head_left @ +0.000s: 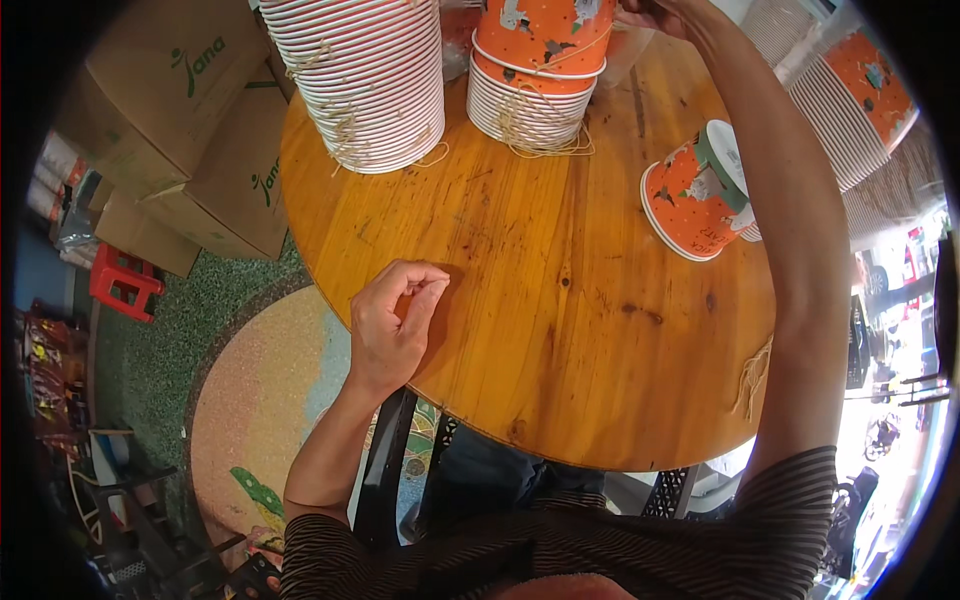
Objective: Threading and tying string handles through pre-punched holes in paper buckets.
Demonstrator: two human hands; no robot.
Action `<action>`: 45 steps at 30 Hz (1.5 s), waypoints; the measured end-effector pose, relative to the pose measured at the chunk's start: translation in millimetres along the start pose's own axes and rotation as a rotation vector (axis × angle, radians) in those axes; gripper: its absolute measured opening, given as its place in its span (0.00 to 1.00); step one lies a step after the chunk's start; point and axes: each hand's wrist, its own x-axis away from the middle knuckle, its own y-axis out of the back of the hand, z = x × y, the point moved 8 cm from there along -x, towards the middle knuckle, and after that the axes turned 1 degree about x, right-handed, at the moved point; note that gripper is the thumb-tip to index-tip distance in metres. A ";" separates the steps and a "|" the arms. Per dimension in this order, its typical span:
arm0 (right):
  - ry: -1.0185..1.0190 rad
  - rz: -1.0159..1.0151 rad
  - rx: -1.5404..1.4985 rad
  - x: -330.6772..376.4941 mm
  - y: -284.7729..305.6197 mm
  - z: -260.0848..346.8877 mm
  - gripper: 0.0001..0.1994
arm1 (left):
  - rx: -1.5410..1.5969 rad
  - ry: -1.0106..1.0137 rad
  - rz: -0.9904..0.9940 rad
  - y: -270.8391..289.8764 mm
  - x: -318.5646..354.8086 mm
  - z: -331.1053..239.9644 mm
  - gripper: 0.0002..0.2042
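Round wooden table (560,300), varnished, dark knots; speckled green/pink floor below, cardboard boxes (190,120) at upper left, red stool (125,282) by them. I'm viewing from the head cam, looking down.

L hand (392,320) rests on table's near-left edge, heel at the rim. Fingers curled inward, thumb tip meeting forefinger tip in a loose pinch. Can't make out anything between them; if a string is there, too thin to see. Nothing else touching it; bare wood all round.

R hand (662,14) at far side of table, top of frame, forearm stretched across the right half of the tabletop. Mostly cut off by frame edge: fingers seem bent at the rim of the orange stack (540,60), top cup right under the fingertips, but can't tell whether they grip it or just touch.

Orange stack = orange printed paper cups nested on white ribbed ones, strings (545,145) trailing at base. White stack (365,80) to its left, taller, strings too, well apart from L hand. Lone orange cup (695,195) lying on its side just beside R forearm, mouth toward the near edge. More stacked cups (850,100) beyond the arm at right. Loose string bundle (752,375) at table's right rim.
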 end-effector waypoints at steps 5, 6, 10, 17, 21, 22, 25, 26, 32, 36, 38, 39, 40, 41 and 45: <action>0.009 -0.001 -0.004 -3.2 -0.4 -18.5 0.14 | 0.003 0.003 0.001 -3.1 -1.0 0.4 0.03; 0.010 -0.007 -0.001 -3.5 2.5 -19.2 0.14 | 0.007 -0.001 0.004 -4.2 -1.9 -1.1 0.03; -0.041 0.006 -0.023 4.2 -13.1 -20.7 0.15 | -0.029 -0.002 0.026 -5.3 -0.4 -3.9 0.02; -0.041 -0.036 -0.006 24.2 -16.8 -23.8 0.22 | 0.014 0.013 -0.032 -4.4 2.8 3.4 0.04; 0.037 -0.389 0.298 69.5 -42.2 1.1 0.30 | 0.012 0.037 -0.076 8.6 12.6 14.6 0.04; -0.049 -0.245 0.468 38.7 32.4 -7.1 0.33 | 0.090 -0.013 -0.033 -20.3 -3.5 1.6 0.04; 0.660 -0.565 0.578 112.7 22.8 36.8 0.30 | 0.070 0.002 -0.044 -19.1 -2.4 -0.8 0.05; 0.588 -0.371 0.529 143.0 -16.1 46.9 0.29 | 0.021 0.016 -0.057 -8.1 3.8 1.0 0.05; 0.876 0.347 0.506 362.5 -143.7 75.2 0.12 | 0.126 0.160 0.055 -25.3 6.7 38.4 0.08; 0.799 0.377 0.349 397.7 -134.2 61.4 0.12 | -0.165 -0.025 -0.033 -15.8 9.3 0.1 0.07; 0.746 0.406 0.274 415.1 -134.5 56.6 0.12 | -0.167 -0.059 -0.045 -15.1 7.5 -1.8 0.07; 0.726 0.432 0.225 423.3 -139.4 55.4 0.12 | -0.155 -0.084 -0.066 -9.2 11.8 -2.3 0.07; 0.728 0.452 0.191 429.2 -143.7 56.3 0.12 | -0.183 -0.103 -0.060 -9.4 12.9 -4.3 0.07; 0.731 0.475 0.155 434.7 -149.6 58.6 0.12 | -0.179 -0.119 -0.066 -9.8 8.8 -6.5 0.06; 0.692 0.575 0.001 449.9 -169.6 58.9 0.12 | -0.204 -0.140 -0.045 -16.4 7.0 -15.4 0.06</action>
